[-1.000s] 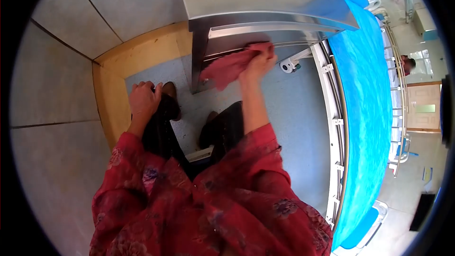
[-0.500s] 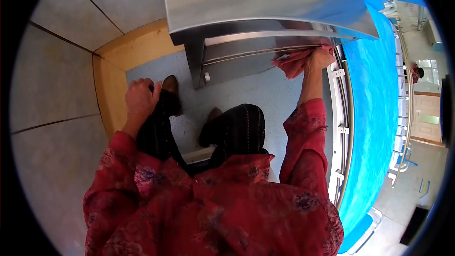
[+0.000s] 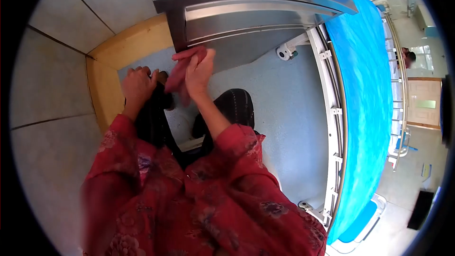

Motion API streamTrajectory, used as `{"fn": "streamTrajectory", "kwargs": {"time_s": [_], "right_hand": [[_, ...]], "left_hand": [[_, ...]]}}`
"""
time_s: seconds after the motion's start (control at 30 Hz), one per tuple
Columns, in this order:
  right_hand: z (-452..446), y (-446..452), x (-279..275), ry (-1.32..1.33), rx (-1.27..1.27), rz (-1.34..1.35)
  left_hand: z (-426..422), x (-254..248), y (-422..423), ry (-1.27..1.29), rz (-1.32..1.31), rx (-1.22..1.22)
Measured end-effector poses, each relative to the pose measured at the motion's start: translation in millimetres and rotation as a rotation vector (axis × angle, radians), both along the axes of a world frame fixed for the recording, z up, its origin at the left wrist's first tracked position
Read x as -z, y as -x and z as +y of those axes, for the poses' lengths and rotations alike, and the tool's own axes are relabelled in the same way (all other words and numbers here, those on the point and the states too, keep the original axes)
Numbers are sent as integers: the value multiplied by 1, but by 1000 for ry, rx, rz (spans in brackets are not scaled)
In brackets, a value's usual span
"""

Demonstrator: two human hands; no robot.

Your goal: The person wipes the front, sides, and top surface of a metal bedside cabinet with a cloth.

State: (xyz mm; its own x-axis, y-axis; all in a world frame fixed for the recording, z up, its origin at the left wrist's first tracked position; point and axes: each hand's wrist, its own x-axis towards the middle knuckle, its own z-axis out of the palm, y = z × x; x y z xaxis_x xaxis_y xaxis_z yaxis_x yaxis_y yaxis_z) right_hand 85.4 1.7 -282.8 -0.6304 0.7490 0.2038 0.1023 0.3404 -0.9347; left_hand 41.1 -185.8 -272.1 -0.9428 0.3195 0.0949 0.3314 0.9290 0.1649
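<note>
My right hand (image 3: 201, 75) is closed around a crumpled red cloth (image 3: 177, 77), whose loose part hangs to the left of the fingers. Hand and cloth are just below the left front corner of a stainless-steel cabinet (image 3: 251, 13). Whether the cloth touches the metal I cannot tell. My left hand (image 3: 138, 85) rests at my knee, over the dark trousers (image 3: 154, 118), its fingers curled in and no object showing in them.
A bed with a blue cover (image 3: 362, 114) and a white side frame (image 3: 332, 128) stands to the right. A bed wheel (image 3: 284, 52) is beside the cabinet. Tiled wall (image 3: 52, 80) and a yellowish skirting (image 3: 102, 90) are on the left. A person (image 3: 407, 58) is far off at right.
My right hand has moved left with the red cloth, from the cabinet's right end to its left corner. The view has shifted slightly. My left hand stays by the knee.
</note>
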Motion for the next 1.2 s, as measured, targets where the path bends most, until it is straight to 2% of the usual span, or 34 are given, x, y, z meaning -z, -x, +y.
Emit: {"fn": "streamTrajectory", "kwargs": {"time_s": [0.1, 0.17, 0.23, 0.27, 0.3, 0.33, 0.37, 0.43, 0.47, 0.5, 0.6, 0.7, 0.77, 0.8, 0.83, 0.87, 0.9, 0.93, 1.0, 1.07, 1.13, 1.2], "right_hand": [[0, 1, 6, 34, -62, 172], [32, 9, -2, -57, 103, 245], [85, 20, -14, -157, 317, 166], [119, 23, -29, -93, 365, 85], [166, 35, -10, -119, 418, 199], [211, 41, 5, -300, 490, 245], [267, 46, 22, -274, 451, 246], [382, 52, 70, -429, 597, 142], [432, 50, 84, -130, 307, 328], [382, 43, 26, 173, 435, 222], [352, 49, 15, 228, 437, 247], [370, 48, 96, 131, 347, 268], [361, 55, 192, -228, 418, 284], [299, 55, 169, -332, 543, 171], [248, 49, 159, -215, 495, -27], [221, 55, 185, -20, 448, 57], [178, 51, 191, 9, 388, -17], [134, 52, 191, 75, 388, 34], [65, 52, 160, 941, 345, 72], [-4, 20, 35, 598, 327, -220], [-25, 22, 109, 417, 99, -228], [-41, -4, 64, 437, -258, -292]], "left_hand": [[-13, 3, -6, 22, 19, 5], [-25, 13, -3, -77, 43, -11], [-31, 11, -3, -87, 40, -48], [-34, 10, -2, -91, 41, -77], [-38, 9, 0, -92, 38, -87], [-40, 10, 2, -97, 38, -83], [-42, 10, 3, -100, 34, -76], [-41, 7, 4, -117, 17, -75], [-40, 5, 5, -134, 11, -71], [-39, 3, 6, -125, 4, -84], [-34, 1, 10, -134, -22, -66], [-27, 1, 15, -137, -3, -43], [-23, -2, 14, -136, -19, -31], [-21, -2, 14, -132, -19, -22], [-20, -2, 15, -128, -20, -18], [-18, -2, 15, -122, -20, -10], [-17, -1, 13, -117, -17, 8], [-17, 0, 12, -99, -8, 0], [-17, 2, 11, -72, 11, 22], [-17, 2, 8, -71, -10, -9], [-17, 3, -1, -60, 5, 5], [-15, 2, -4, -46, 42, 43]]}}
